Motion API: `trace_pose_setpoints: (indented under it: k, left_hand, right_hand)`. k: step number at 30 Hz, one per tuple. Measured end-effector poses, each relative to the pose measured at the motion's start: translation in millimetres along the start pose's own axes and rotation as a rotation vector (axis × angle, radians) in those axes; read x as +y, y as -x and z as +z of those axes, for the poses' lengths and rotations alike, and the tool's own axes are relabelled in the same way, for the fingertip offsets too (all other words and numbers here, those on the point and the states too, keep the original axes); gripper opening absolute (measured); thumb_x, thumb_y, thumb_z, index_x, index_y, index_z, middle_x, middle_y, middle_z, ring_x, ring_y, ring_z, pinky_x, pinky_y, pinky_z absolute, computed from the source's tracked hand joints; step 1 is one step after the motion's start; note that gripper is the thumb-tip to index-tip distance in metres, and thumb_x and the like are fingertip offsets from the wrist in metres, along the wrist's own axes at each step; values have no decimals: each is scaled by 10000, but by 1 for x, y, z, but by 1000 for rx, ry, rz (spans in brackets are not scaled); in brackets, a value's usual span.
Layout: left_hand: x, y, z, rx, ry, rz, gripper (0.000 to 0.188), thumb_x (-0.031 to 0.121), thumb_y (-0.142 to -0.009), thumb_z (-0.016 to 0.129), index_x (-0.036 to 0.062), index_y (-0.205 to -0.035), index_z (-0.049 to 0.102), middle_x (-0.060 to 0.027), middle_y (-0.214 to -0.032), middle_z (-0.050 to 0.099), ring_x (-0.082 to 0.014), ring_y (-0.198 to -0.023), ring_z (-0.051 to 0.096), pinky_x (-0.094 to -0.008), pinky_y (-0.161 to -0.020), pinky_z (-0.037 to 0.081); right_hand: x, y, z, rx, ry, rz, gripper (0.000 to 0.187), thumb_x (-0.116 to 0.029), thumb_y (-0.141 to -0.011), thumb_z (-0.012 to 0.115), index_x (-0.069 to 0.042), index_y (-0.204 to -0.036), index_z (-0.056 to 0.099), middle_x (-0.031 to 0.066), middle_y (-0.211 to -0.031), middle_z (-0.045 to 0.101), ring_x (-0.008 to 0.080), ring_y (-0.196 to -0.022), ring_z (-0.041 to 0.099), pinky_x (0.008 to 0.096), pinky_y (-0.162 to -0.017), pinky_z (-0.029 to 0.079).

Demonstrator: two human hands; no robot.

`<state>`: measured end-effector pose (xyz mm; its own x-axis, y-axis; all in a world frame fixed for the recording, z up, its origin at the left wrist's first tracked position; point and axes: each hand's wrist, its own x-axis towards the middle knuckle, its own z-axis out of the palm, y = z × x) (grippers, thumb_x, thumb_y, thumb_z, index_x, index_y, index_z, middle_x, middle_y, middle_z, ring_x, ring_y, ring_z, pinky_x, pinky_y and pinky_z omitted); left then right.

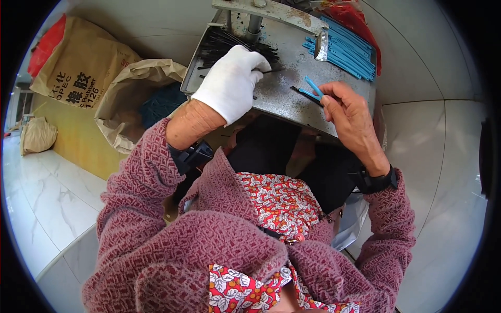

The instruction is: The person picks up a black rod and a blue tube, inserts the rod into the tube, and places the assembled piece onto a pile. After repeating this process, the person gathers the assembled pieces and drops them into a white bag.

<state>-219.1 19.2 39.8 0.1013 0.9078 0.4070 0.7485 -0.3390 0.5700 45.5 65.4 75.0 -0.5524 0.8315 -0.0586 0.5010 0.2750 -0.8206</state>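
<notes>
My left hand (232, 78), in a white glove, is over the left part of a metal worktable (279, 99). Its thumb and fingers are pinched together, and a thin dark strip (273, 70), blurred, sticks out from their tips. Just behind the glove lies a pile of black strips (222, 44). My bare right hand (345, 107) is closed on a slim light-blue strip (313, 86) that looks forked at its outer end. Beside it a short black piece (307, 96) runs under the right fingertips; whether they grip it too is unclear.
A stack of light-blue strips (347, 49) lies at the table's right, next to a metal press arm (276, 11). Left of the table stand an open paper sack (117, 112) with dark blue-green material and a printed brown sack (86, 57). A red bag (352, 18) is at the back right.
</notes>
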Motion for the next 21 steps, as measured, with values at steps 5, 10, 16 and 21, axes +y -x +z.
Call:
trace_pose_setpoints:
  k: [5,10,16,21]
  left_hand:
    - [23,-22,10,31,357,-262,192,7,-956,583,-18,-1143,622,-105,-928,679,-180,-784,676,-306,-732,542]
    - [37,-35,31,138,775,-455,145,43,-987,590,-39,-1101,624,-84,-921,692,-123,-765,668,-264,-700,533]
    - [38,-35,49,227,932,-584,140,39,-919,666,-28,-1042,665,-80,-860,706,-139,-757,664,-282,-726,544]
    - [34,-33,56,222,937,-583,145,34,-902,689,-18,-1036,672,-78,-868,707,-130,-783,660,-275,-735,540]
  right_hand:
    - [-5,-6,-4,-71,-495,220,194,-144,-1030,574,-3,-1144,642,-21,-837,604,46,-657,506,183,-573,389]
    - [-15,-13,-8,-94,-677,319,222,-174,-1033,583,7,-1152,631,-13,-845,614,33,-628,482,168,-541,367]
    - [-13,-20,-10,-131,-802,298,222,-187,-1040,577,5,-1142,621,-7,-838,596,28,-579,403,166,-515,311]
    - [-14,-24,-10,-119,-841,272,212,-178,-1042,574,6,-1136,621,-9,-836,586,32,-568,373,167,-511,299]
